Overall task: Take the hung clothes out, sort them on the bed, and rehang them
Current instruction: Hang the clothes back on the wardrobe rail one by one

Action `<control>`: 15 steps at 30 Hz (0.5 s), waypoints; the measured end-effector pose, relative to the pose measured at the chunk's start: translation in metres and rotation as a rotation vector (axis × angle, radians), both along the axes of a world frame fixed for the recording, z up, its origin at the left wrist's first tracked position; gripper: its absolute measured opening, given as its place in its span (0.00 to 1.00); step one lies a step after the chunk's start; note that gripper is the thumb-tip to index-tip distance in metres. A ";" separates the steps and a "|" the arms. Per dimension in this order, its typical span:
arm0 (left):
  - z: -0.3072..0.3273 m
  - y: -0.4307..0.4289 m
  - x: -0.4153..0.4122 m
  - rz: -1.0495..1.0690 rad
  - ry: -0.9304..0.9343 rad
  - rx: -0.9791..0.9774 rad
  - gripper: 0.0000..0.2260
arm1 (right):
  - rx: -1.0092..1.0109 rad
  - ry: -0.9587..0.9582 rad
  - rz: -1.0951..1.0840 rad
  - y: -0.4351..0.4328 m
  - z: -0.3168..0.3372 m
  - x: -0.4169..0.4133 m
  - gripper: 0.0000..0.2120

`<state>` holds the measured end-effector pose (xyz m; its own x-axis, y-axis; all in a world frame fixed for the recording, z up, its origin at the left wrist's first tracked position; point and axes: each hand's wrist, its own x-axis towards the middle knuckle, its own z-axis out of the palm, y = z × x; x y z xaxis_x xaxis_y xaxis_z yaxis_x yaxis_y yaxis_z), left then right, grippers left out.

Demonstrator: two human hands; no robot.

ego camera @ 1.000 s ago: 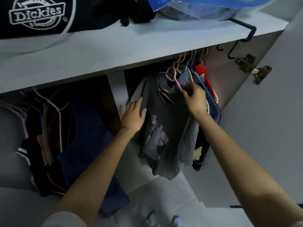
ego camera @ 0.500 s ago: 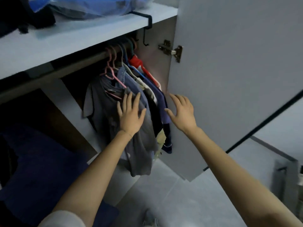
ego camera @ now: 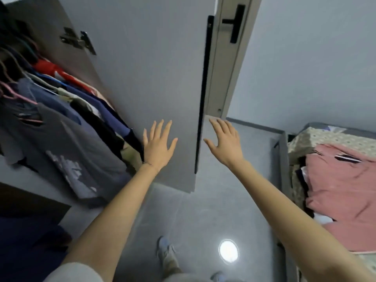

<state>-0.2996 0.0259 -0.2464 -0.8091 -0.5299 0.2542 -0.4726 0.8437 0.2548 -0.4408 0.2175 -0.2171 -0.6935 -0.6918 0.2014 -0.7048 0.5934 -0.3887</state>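
Plainly empty, fingers spread: the left hand (ego camera: 157,144) hovers before the wardrobe door (ego camera: 142,78), the right hand (ego camera: 224,144) just past its edge. Hung clothes (ego camera: 67,123) hang left of the door, and pink garments (ego camera: 341,180) lie on the bed (ego camera: 325,137), right of it.

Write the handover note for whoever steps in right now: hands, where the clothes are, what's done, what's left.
Left hand: open, empty, in front of the open wardrobe door.
Right hand: open, empty, just past the door's edge.
Clothes: the grey printed T-shirt and the row of garments behind it hang in the wardrobe. Pink clothes lie piled on the bed.
Done: judging by the bed, some pieces are probably out already.
Left: take out the hanging ones, sort them on the bed, rehang everything.
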 end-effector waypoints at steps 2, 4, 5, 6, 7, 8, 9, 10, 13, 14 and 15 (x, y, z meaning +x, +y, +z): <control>-0.005 0.037 -0.021 -0.065 0.008 0.048 0.26 | 0.010 -0.014 -0.062 0.044 -0.006 -0.012 0.31; -0.009 0.072 -0.044 -0.133 0.019 0.079 0.26 | 0.020 -0.025 -0.130 0.085 -0.008 -0.023 0.31; -0.010 0.090 -0.055 -0.162 0.017 0.093 0.26 | 0.030 -0.026 -0.164 0.104 -0.010 -0.029 0.31; -0.011 0.107 -0.068 -0.190 0.012 0.104 0.25 | 0.040 -0.025 -0.198 0.124 -0.011 -0.035 0.31; -0.012 0.124 -0.080 -0.221 0.006 0.109 0.26 | 0.048 -0.025 -0.229 0.142 -0.013 -0.040 0.31; -0.012 0.141 -0.093 -0.257 0.005 0.112 0.26 | 0.056 -0.028 -0.263 0.159 -0.015 -0.046 0.31; -0.012 0.157 -0.107 -0.300 0.004 0.108 0.26 | 0.060 -0.039 -0.299 0.175 -0.017 -0.052 0.32; -0.012 0.172 -0.122 -0.343 -0.004 0.102 0.26 | 0.063 -0.052 -0.339 0.191 -0.018 -0.058 0.32; -0.012 0.214 -0.172 -0.449 -0.051 0.093 0.26 | 0.040 -0.063 -0.455 0.237 -0.021 -0.078 0.32; -0.012 0.228 -0.188 -0.484 -0.054 0.089 0.26 | 0.023 -0.063 -0.491 0.252 -0.022 -0.085 0.32; -0.012 0.241 -0.204 -0.521 -0.054 0.079 0.26 | 0.012 -0.059 -0.524 0.267 -0.023 -0.092 0.32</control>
